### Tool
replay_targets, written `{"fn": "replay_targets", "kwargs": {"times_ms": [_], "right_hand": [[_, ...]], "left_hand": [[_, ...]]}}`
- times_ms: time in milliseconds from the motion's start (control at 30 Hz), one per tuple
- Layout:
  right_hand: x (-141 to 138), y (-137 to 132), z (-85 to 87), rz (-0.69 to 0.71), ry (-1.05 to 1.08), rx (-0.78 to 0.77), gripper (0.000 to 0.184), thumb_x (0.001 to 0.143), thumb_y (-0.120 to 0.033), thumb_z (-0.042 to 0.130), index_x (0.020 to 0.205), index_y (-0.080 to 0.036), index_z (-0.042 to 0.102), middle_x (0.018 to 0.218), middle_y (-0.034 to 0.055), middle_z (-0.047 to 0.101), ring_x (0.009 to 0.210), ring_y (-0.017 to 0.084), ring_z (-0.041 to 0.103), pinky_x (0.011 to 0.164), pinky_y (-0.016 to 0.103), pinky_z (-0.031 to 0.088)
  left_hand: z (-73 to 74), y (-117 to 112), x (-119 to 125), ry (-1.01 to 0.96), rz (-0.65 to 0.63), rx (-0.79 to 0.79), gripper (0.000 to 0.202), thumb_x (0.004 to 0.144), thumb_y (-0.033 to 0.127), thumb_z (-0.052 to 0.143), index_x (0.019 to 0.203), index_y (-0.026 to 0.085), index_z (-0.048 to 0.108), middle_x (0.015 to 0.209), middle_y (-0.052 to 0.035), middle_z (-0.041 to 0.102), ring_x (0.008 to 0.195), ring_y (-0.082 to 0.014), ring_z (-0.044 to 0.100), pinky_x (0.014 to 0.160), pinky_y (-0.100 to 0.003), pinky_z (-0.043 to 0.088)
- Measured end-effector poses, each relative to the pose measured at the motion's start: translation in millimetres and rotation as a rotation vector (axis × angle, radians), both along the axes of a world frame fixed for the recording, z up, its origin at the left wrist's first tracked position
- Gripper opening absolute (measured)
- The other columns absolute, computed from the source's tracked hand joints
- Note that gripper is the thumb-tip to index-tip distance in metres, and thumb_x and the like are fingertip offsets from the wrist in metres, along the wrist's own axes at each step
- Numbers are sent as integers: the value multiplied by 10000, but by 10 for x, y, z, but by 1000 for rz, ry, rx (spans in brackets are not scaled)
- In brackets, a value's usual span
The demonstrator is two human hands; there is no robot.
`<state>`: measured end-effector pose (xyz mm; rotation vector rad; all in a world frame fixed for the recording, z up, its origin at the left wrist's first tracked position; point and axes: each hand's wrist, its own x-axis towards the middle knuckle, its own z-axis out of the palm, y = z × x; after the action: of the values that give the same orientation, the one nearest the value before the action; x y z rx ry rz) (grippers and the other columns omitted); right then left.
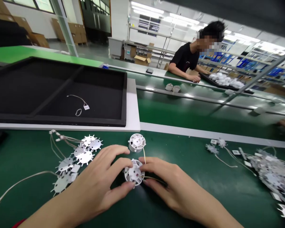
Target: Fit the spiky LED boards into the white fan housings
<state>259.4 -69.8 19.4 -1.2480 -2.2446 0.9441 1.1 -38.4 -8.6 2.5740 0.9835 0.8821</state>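
Both of my hands hold a round white plastic housing (134, 173) on the green table. My left hand (109, 177) grips its left side between thumb and fingers. My right hand (163, 180) has its fingertips on the right side, where a thin white cable (154, 179) runs out under the fingers. Just behind stands a second white housing (137, 142), close to my left fingertips, with its own cable hanging down. Left of my left hand lie several star-shaped white plates (84, 155) with cables and small connectors.
A black divided tray (68, 118) on a white board sits at the back left, with a loose cable (78, 98) inside. Many spiky plates (275, 174) are piled at the right. Across the conveyor (166, 109), a person (187, 57) leans over a tray of white parts (225, 79).
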Motion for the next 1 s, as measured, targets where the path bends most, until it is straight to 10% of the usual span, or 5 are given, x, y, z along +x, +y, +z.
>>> {"fn": "replay_targets", "kwargs": {"times_ms": [200,400,600,800,1000], "right_hand": [[-13,-16,78,41,87,39,248,1022,-394,701,1203,-252,794,1193,44,836,1115,246,787,983,342,605],[90,89,177,-267,124,-77,411,1059,-434,545,765,-231,748,765,16,783,673,183,706,617,299,524],[293,230,68,-539,-114,20,428,1005,-523,519,747,-242,715,690,15,719,635,199,636,559,293,463],[335,293,-106,-535,-311,34,454,1010,-443,522,624,-229,630,519,-14,575,479,163,462,472,282,316],[394,319,-207,-521,-398,214,405,995,-378,560,629,-236,657,571,8,663,486,207,586,474,306,385]], "left_hand": [[46,43,-40,69,-99,-10,349,949,452,759,1204,270,605,1411,-101,624,1340,-331,609,1106,-509,579],[97,88,-43,207,-245,-29,477,951,507,784,1292,262,555,1454,-101,653,1426,-312,586,1255,-588,436],[89,108,-43,241,-302,-95,413,990,413,752,1316,273,540,1319,-41,735,1432,-296,593,1280,-589,402],[90,100,-19,197,-311,-72,322,1059,416,637,1310,255,516,1266,-43,749,1334,-272,665,1265,-569,428],[120,100,11,205,-291,-5,263,1123,441,483,1272,232,542,1235,-89,746,1254,-295,702,1192,-616,492]]}}
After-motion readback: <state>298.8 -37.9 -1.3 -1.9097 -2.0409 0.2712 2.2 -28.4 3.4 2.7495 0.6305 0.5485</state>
